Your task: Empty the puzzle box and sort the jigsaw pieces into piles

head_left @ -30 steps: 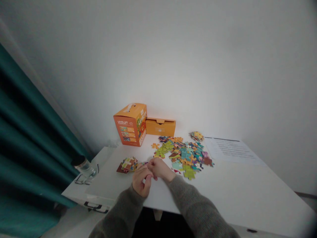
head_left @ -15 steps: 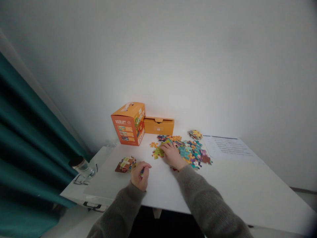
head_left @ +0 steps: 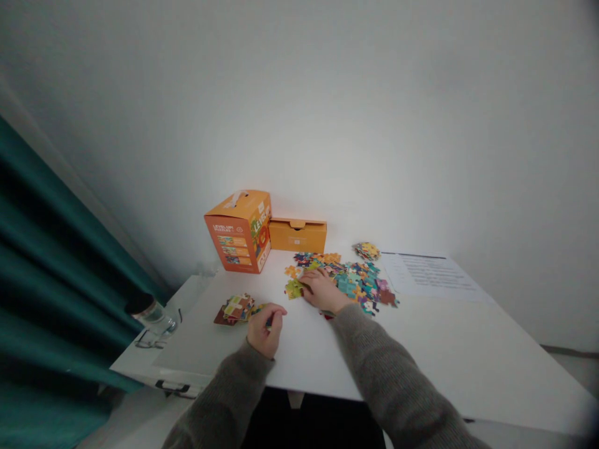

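The right hand [head_left: 322, 291] is resting half-curled over the pile [head_left: 349, 285], green pieces [head_left: 294, 289] lying just to its left — closer to it than to the left hand [head_left: 265, 330], loosely curled beside a stack [head_left: 238, 306] — though whether either is gripping anything, one cannot tell.

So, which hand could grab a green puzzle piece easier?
Probably the right hand: it is at the green puzzle pieces, while the left hand is farther off, beside a small puzzle-piece pile.
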A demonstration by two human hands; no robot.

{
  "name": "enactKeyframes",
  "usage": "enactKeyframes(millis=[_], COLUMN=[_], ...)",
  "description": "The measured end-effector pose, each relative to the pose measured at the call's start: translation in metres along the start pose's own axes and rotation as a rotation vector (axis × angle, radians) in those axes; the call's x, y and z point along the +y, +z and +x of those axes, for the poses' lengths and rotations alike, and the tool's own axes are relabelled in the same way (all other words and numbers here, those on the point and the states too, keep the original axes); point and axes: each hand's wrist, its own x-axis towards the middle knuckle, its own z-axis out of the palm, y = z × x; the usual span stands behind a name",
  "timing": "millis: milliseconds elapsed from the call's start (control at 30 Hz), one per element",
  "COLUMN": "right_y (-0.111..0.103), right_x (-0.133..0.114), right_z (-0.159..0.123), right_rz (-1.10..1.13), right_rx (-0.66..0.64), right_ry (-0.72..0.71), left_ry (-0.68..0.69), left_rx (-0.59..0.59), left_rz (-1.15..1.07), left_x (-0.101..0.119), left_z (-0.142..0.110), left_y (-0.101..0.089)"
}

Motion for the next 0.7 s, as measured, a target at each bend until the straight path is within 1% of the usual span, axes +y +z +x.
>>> enactKeyframes(millis=[67, 133, 200, 233, 300, 333, 400, 467, 533, 600, 633, 700], right_y=[-0.004, -0.008, -0.013, -0.015, -0.018, -0.019, -0.019, -0.018, -0.016, -0.014, -0.013, -0.012], right_x=[-0.003, -0.006, -0.01, -0.012, -0.018, -0.022, -0.03, -0.037, -0.042, -0.044, -0.044, -0.045], right_z=[0.001, 0.003, 0.003, 0.001, -0.005, -0.008, -0.016, -0.023, -0.025, -0.025, -0.025, -0.024], right_rz=[0.042, 0.141, 0.356, 0.506, 0.823, 0.954, 1.096, 1.098, 1.042, 1.012, 1.005, 0.959], right_rx=[0.105, 0.239, 0.331, 0.345, 0.303, 0.265, 0.174, 0.078, -0.004, -0.053, -0.051, 0.031], right_ry=[0.051, 0.159, 0.296, 0.365, 0.462, 0.482, 0.469, 0.413, 0.34, 0.286, 0.278, 0.287], left_ry=[0.002, -0.016, -0.049, -0.061, -0.071, -0.069, -0.073, -0.101, -0.154, -0.221, -0.259, -0.329], left_rx=[-0.006, -0.009, 0.003, 0.014, 0.032, 0.033, 0.015, -0.023, -0.07, -0.094, -0.087, -0.033], left_rz=[0.012, 0.024, 0.018, 0.005, -0.035, -0.057, -0.108, -0.192, -0.307, -0.413, -0.451, -0.49], left_x=[0.0, 0.0, 0.0, -0.001, -0.004, -0.006, -0.01, -0.012, -0.014, -0.013, -0.013, -0.012], left_z=[0.001, 0.005, 0.01, 0.013, 0.017, 0.019, 0.02, 0.02, 0.019, 0.019, 0.019, 0.02], left_y=[0.0, 0.002, 0.007, 0.01, 0.017, 0.02, 0.025, 0.027, 0.027, 0.025, 0.025, 0.023])
